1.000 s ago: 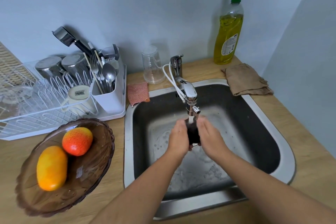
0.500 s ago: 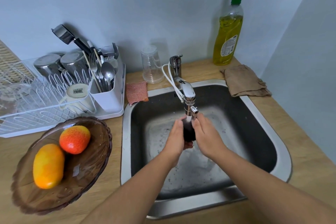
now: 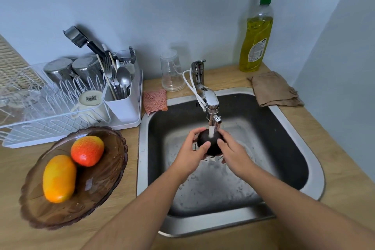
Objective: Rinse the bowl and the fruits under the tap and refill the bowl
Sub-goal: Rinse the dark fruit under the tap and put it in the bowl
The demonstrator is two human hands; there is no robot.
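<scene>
A wooden counter [image 3: 334,160] under a pale blue wall holds a steel sink [image 3: 313,170]. Over its basin, right under the tap [image 3: 211,103], a dark round fruit [image 3: 211,144] sits in the running stream, clasped from both sides by the left hand [image 3: 191,155] and right hand [image 3: 233,153], fingers curled around it. Left of the sink, the brown glass bowl [image 3: 101,193] holds an orange fruit [image 3: 58,178] and a red-orange fruit [image 3: 87,150], touching. Behind the bowl stands a white dish rack [image 3: 67,115].
</scene>
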